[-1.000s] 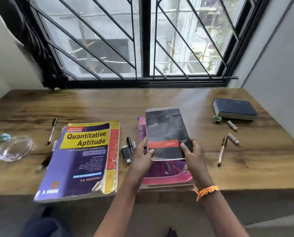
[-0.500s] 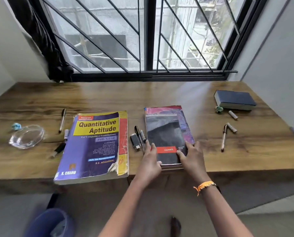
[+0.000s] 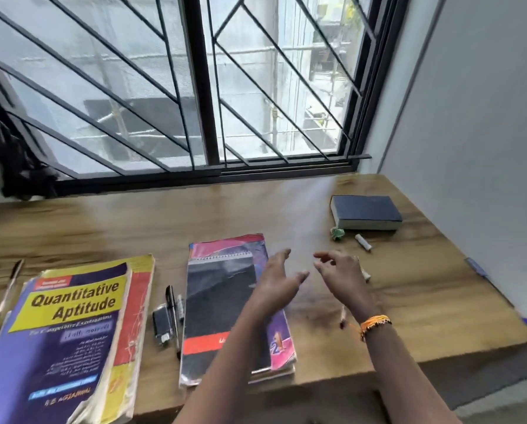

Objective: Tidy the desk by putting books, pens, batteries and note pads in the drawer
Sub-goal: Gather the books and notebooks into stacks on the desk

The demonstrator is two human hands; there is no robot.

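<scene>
Fingers [image 3: 299,275] of both hands spread, empty, over bare desk [image 3: 424,289] beside stacked books [image 3: 225,301].

Both hands hover above the worktop [image 3: 424,301], holding nothing: the left hand [image 3: 279,281] over the right edge of the black spiral notepad [image 3: 222,307], fingers straight, the right hand [image 3: 340,272] further right of it, fingers loosely bent. The notepad lies on a pink book [image 3: 282,338].
</scene>
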